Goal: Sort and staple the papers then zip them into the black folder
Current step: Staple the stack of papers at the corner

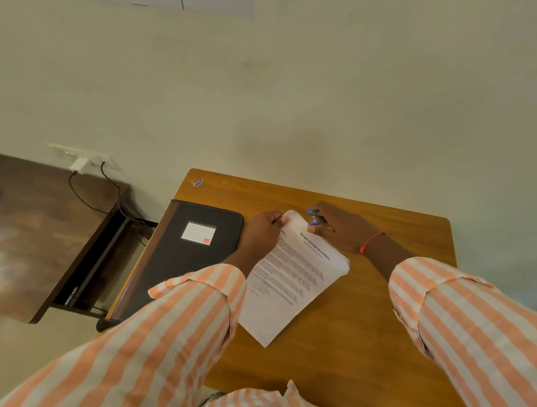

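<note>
Centrally, one stack of papers (293, 275) lies angled on the wooden table (381, 307), headed, apparently, "Sample Internship Documentation". The left hand (263, 232) pinches its far corner; the right hand (343, 229) curls round one blue stapler (315, 217) at the far edge. One black folder (175, 259), bearing one white label (198, 233), lies just left.

A stack of papers (295, 272) is laid at an angle on a table (368, 340) set against a wall. A folder (181, 258) is laid flat just left of them, along the table's left edge. The papers' far corner is pinched by the left hand (263, 232). A stapler (316, 217) is held beside that corner by the right hand (343, 231). A second desk (38, 237) is set further left.
</note>
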Action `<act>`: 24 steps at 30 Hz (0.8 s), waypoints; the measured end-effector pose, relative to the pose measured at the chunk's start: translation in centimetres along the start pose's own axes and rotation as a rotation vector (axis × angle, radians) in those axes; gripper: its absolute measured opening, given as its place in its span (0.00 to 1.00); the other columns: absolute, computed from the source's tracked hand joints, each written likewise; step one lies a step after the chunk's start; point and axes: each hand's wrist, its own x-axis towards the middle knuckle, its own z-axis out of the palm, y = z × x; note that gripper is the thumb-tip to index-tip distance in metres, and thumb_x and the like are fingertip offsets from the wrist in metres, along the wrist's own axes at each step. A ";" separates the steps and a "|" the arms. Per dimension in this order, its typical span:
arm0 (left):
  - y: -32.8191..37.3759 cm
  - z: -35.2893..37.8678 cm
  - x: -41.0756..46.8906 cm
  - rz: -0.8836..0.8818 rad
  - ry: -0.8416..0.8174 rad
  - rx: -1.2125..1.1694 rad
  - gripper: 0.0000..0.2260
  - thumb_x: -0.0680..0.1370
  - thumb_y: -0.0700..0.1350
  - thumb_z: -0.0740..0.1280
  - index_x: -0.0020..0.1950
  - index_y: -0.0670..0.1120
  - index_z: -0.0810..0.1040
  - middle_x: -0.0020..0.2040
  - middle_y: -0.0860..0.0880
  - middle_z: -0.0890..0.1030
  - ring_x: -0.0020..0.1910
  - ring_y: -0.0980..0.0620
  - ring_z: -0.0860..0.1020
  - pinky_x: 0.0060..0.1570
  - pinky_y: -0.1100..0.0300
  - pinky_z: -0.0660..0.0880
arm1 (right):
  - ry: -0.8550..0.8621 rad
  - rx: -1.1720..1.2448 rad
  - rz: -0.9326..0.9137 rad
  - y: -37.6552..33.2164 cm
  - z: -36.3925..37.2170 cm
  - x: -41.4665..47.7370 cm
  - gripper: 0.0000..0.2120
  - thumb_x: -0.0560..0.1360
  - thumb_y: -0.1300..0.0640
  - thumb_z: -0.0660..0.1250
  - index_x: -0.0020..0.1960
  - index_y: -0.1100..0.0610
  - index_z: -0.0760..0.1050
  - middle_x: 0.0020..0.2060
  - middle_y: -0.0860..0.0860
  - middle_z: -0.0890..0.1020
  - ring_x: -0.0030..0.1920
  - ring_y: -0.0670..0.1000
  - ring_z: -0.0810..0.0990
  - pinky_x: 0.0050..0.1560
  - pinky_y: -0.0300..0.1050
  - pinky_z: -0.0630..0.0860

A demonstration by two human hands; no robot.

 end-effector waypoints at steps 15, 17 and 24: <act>1.7 1.6 -0.5 0.252 0.050 0.433 0.08 0.85 0.50 0.60 0.53 0.53 0.78 0.45 0.50 0.84 0.39 0.52 0.81 0.37 0.55 0.81 | 0.079 -0.375 -0.121 -0.4 0.8 0.1 0.22 0.79 0.35 0.56 0.65 0.48 0.68 0.54 0.48 0.80 0.46 0.51 0.78 0.44 0.46 0.76; 1.9 1.8 -0.4 0.264 0.042 0.490 0.07 0.85 0.48 0.61 0.57 0.52 0.79 0.47 0.50 0.84 0.40 0.51 0.82 0.38 0.58 0.80 | 0.075 -0.387 -0.122 -0.8 0.9 0.2 0.20 0.79 0.35 0.56 0.62 0.48 0.69 0.53 0.48 0.80 0.45 0.51 0.78 0.45 0.47 0.77; 1.8 1.9 -0.5 0.267 0.013 0.511 0.03 0.84 0.49 0.62 0.55 0.51 0.71 0.43 0.50 0.83 0.39 0.51 0.82 0.39 0.54 0.83 | 0.007 -0.420 -0.104 -0.7 0.0 0.2 0.15 0.78 0.37 0.59 0.53 0.48 0.71 0.49 0.47 0.81 0.43 0.50 0.78 0.47 0.49 0.77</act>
